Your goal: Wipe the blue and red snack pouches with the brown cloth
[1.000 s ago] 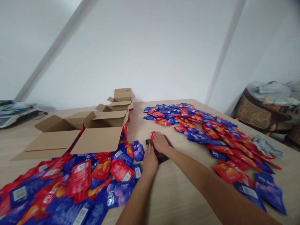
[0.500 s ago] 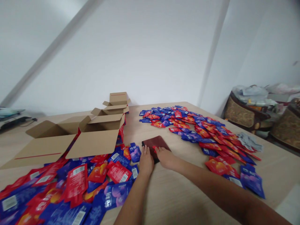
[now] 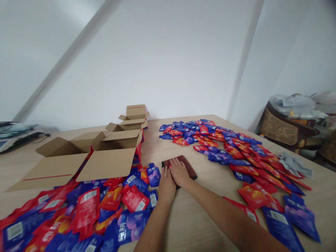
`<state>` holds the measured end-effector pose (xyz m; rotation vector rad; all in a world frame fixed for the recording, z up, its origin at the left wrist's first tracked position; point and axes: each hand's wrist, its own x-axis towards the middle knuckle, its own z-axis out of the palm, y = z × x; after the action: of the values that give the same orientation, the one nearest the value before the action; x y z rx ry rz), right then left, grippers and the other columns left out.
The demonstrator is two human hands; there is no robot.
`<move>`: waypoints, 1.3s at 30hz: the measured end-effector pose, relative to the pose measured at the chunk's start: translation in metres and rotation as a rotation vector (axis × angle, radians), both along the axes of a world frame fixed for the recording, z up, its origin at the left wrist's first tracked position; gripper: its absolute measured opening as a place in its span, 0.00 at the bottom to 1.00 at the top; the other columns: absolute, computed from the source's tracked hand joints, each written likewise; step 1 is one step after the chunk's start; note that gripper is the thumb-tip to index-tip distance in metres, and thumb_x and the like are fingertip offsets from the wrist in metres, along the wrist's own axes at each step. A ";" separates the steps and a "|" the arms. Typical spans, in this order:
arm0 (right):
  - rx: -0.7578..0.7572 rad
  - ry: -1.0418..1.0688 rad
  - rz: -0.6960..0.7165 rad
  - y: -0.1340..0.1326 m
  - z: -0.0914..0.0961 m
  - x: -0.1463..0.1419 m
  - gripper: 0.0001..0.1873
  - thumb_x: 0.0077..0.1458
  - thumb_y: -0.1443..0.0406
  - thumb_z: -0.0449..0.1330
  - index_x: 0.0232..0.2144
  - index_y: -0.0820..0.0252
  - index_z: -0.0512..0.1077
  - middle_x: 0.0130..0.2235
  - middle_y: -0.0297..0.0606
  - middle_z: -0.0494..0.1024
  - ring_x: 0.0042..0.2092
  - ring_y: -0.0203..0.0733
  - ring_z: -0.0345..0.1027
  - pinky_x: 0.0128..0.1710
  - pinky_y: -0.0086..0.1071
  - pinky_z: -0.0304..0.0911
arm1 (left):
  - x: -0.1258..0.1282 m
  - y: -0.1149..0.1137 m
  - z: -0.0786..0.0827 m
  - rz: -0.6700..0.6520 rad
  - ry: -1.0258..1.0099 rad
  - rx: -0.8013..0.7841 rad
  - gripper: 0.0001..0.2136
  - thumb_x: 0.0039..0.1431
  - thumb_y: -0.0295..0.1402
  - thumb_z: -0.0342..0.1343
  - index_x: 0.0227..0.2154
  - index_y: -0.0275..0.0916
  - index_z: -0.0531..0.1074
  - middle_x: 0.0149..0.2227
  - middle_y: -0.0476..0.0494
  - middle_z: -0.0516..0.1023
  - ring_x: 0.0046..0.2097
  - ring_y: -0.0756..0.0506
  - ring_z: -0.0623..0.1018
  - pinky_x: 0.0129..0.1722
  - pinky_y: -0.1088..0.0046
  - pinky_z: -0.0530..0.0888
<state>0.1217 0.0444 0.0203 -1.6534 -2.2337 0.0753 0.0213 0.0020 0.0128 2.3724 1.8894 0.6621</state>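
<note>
In the middle of the table lies a flat, dark brown, rectangular pad (image 3: 189,166) with dark edges; its exact kind is unclear. My left hand (image 3: 167,185) rests on its near left edge with the fingers stretched out. Laid flat on its middle, my right hand (image 3: 180,173) has its fingers extended and touches the left hand. A small red bit shows by the right fingers; most of it is hidden. Close to the left hand is a blue pouch (image 3: 153,175) with a purple fruit print, beside a heap of red and blue pouches (image 3: 135,198).
Open cardboard boxes (image 3: 107,162) stand in rows at the left. Another spread of red and blue pouches (image 3: 220,140) covers the right side, with a grey cloth (image 3: 294,164) near the table's right edge. Beyond it is a patterned armchair (image 3: 278,126) piled with bags.
My right hand has moved left and flattened over the brown pad, against my left hand. The view has shifted slightly, bringing more pouches at the lower right into sight.
</note>
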 end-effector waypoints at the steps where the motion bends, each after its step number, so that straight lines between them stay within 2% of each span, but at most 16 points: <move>1: 0.014 -0.018 0.009 0.001 0.000 0.003 0.25 0.63 0.63 0.37 0.60 0.61 0.55 0.62 0.43 0.55 0.63 0.43 0.42 0.59 0.42 0.39 | 0.000 -0.001 0.001 0.007 0.007 -0.007 0.25 0.52 0.19 0.38 0.55 0.22 0.59 0.60 0.29 0.59 0.63 0.41 0.53 0.61 0.62 0.56; 4: 0.040 -0.066 -0.029 0.004 0.005 0.022 0.25 0.63 0.60 0.38 0.59 0.58 0.57 0.62 0.44 0.54 0.63 0.46 0.41 0.59 0.45 0.38 | 0.000 -0.003 0.002 0.006 0.029 -0.017 0.25 0.51 0.18 0.38 0.55 0.21 0.59 0.60 0.29 0.57 0.64 0.41 0.51 0.61 0.62 0.55; 7: 0.032 -0.114 -0.118 0.005 0.011 0.047 0.23 0.62 0.58 0.40 0.58 0.50 0.59 0.62 0.43 0.54 0.61 0.49 0.46 0.55 0.46 0.46 | 0.000 -0.006 0.004 -0.003 0.019 -0.027 0.25 0.52 0.19 0.39 0.55 0.21 0.59 0.61 0.28 0.56 0.64 0.41 0.51 0.61 0.63 0.54; 9: 0.025 -0.147 -0.157 0.004 0.016 0.060 0.22 0.62 0.58 0.42 0.57 0.47 0.60 0.59 0.43 0.59 0.57 0.49 0.52 0.52 0.43 0.52 | 0.000 -0.007 0.005 0.002 0.013 -0.029 0.25 0.52 0.19 0.39 0.55 0.20 0.59 0.61 0.27 0.56 0.64 0.40 0.51 0.61 0.63 0.55; 12: -0.003 -0.180 -0.241 0.001 0.029 0.068 0.22 0.61 0.60 0.45 0.57 0.48 0.59 0.52 0.45 0.65 0.52 0.48 0.58 0.45 0.39 0.59 | 0.000 -0.008 0.007 0.013 0.025 -0.022 0.25 0.53 0.20 0.39 0.55 0.21 0.59 0.60 0.28 0.57 0.63 0.40 0.52 0.61 0.62 0.55; 14: 0.003 -0.173 -0.283 -0.001 0.044 0.065 0.24 0.59 0.62 0.49 0.58 0.51 0.58 0.51 0.47 0.65 0.52 0.50 0.57 0.43 0.38 0.60 | 0.000 -0.008 0.008 0.017 0.035 -0.022 0.25 0.52 0.20 0.39 0.55 0.22 0.60 0.60 0.29 0.57 0.63 0.40 0.52 0.61 0.63 0.55; 16: 0.056 -0.122 -0.249 -0.001 0.061 0.056 0.27 0.57 0.64 0.50 0.59 0.54 0.55 0.53 0.48 0.62 0.53 0.51 0.56 0.45 0.38 0.59 | 0.001 -0.008 0.009 0.017 0.046 -0.023 0.25 0.52 0.19 0.39 0.55 0.20 0.59 0.60 0.28 0.57 0.63 0.40 0.52 0.61 0.63 0.55; 18: 0.118 -0.035 -0.158 0.001 0.077 0.046 0.29 0.57 0.67 0.48 0.61 0.55 0.51 0.56 0.47 0.59 0.54 0.49 0.56 0.48 0.37 0.57 | 0.001 -0.007 0.009 0.014 0.055 -0.028 0.26 0.51 0.18 0.39 0.55 0.19 0.59 0.60 0.27 0.57 0.63 0.40 0.52 0.61 0.64 0.54; 20: 0.159 0.032 -0.074 0.004 0.085 0.035 0.29 0.58 0.69 0.45 0.61 0.57 0.49 0.58 0.46 0.57 0.56 0.47 0.54 0.52 0.37 0.54 | 0.001 -0.006 0.008 0.010 0.054 -0.025 0.26 0.49 0.18 0.40 0.55 0.20 0.59 0.60 0.28 0.58 0.63 0.40 0.52 0.61 0.63 0.54; 23: 0.108 0.030 -0.039 0.007 0.073 0.021 0.27 0.58 0.69 0.45 0.60 0.64 0.53 0.57 0.49 0.60 0.57 0.47 0.52 0.55 0.38 0.50 | 0.002 -0.005 0.007 0.005 0.048 -0.010 0.27 0.48 0.17 0.40 0.55 0.21 0.59 0.60 0.28 0.58 0.64 0.41 0.52 0.61 0.63 0.54; 26: 0.020 0.000 -0.115 0.006 0.040 0.008 0.24 0.60 0.64 0.44 0.57 0.67 0.58 0.56 0.51 0.63 0.57 0.50 0.53 0.54 0.41 0.51 | 0.001 -0.005 0.006 0.002 0.051 -0.011 0.27 0.49 0.18 0.39 0.55 0.21 0.59 0.60 0.27 0.58 0.63 0.41 0.52 0.61 0.61 0.55; 28: 0.036 -0.015 -0.156 0.006 0.018 0.004 0.25 0.62 0.61 0.42 0.57 0.66 0.59 0.58 0.51 0.61 0.59 0.50 0.50 0.55 0.43 0.48 | 0.001 -0.005 0.006 0.012 0.052 -0.024 0.27 0.50 0.18 0.39 0.56 0.21 0.58 0.60 0.28 0.58 0.63 0.41 0.52 0.61 0.61 0.55; 30: 0.068 -0.036 -0.144 0.006 0.004 0.007 0.25 0.62 0.59 0.42 0.57 0.66 0.58 0.59 0.50 0.60 0.60 0.48 0.47 0.56 0.43 0.46 | 0.001 -0.005 0.005 0.019 0.054 -0.034 0.26 0.51 0.19 0.39 0.56 0.22 0.59 0.60 0.29 0.58 0.63 0.41 0.52 0.61 0.61 0.56; 33: 0.080 -0.066 -0.136 0.009 0.002 0.024 0.25 0.62 0.59 0.42 0.58 0.64 0.57 0.58 0.49 0.60 0.59 0.47 0.49 0.55 0.43 0.47 | 0.000 -0.005 0.004 0.015 0.043 -0.037 0.25 0.52 0.20 0.39 0.55 0.21 0.59 0.61 0.28 0.57 0.63 0.40 0.52 0.61 0.61 0.56; 39: -0.023 -0.133 -0.224 0.005 0.023 0.064 0.24 0.61 0.58 0.47 0.57 0.58 0.57 0.48 0.49 0.68 0.49 0.49 0.62 0.44 0.38 0.59 | 0.000 -0.007 0.004 0.012 0.027 -0.029 0.25 0.53 0.21 0.40 0.56 0.22 0.59 0.61 0.29 0.56 0.64 0.40 0.52 0.61 0.61 0.56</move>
<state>0.1860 0.0495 0.0435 -1.9618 -2.1300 -0.0678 0.0213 -0.0050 0.0173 2.3667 1.9119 0.6018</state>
